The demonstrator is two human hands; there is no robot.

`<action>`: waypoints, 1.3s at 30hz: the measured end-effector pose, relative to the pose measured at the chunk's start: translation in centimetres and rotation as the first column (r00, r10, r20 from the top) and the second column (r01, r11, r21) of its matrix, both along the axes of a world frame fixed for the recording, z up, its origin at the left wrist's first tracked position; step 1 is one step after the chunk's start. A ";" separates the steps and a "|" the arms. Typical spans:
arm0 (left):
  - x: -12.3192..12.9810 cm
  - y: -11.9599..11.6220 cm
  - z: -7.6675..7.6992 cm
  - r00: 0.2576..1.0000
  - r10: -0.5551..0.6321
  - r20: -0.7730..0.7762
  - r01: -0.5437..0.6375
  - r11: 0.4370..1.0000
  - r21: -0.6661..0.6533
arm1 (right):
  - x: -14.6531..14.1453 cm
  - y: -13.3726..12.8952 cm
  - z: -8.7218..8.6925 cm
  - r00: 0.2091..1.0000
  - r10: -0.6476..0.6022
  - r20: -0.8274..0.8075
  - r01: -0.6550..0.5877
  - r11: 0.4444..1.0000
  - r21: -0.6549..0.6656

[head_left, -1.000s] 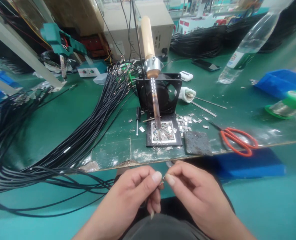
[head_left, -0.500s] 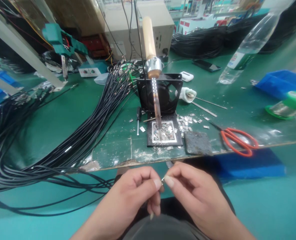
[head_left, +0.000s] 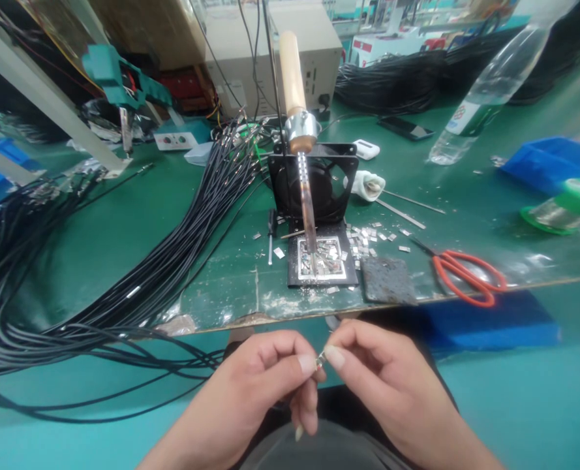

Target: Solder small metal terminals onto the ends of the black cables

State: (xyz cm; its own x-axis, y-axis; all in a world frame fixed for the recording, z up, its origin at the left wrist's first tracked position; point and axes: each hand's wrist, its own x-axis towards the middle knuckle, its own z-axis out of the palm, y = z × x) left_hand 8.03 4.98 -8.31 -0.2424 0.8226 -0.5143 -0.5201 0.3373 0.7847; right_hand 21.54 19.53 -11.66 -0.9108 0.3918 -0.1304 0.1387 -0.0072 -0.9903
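Observation:
Below the bench's front edge, my left hand (head_left: 277,375) pinches a tiny metal part (head_left: 320,359) between thumb and forefinger. My right hand (head_left: 375,372) is closed in a pinch at the other end of the same part. Most of the part is hidden by the fingertips, so its exact kind does not show. In front of my hands, a soldering iron (head_left: 305,189) with a wooden handle points tip-down over a small tray (head_left: 299,277) of little metal pieces. Behind the iron stands a black fan (head_left: 336,189).
Black cables (head_left: 172,254) fill the left side. Metal pieces (head_left: 368,235) lie scattered beside a grey block (head_left: 388,281). Orange-handled scissors (head_left: 466,274), a solder spool (head_left: 558,212), a plastic bottle (head_left: 488,98), a screwdriver (head_left: 271,235) and blue bins (head_left: 554,163) are around the green bench.
My hands have shifted only slightly, and a bit more of the tiny metal part shows between the fingertips. The things on the bench stay where they were.

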 end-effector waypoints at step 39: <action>-0.3 -0.7 -1.3 0.993 -0.054 0.105 0.049 0.998 0.049 | 0.0 0.2 0.9 0.992 0.103 0.074 -0.091 0.985 -0.149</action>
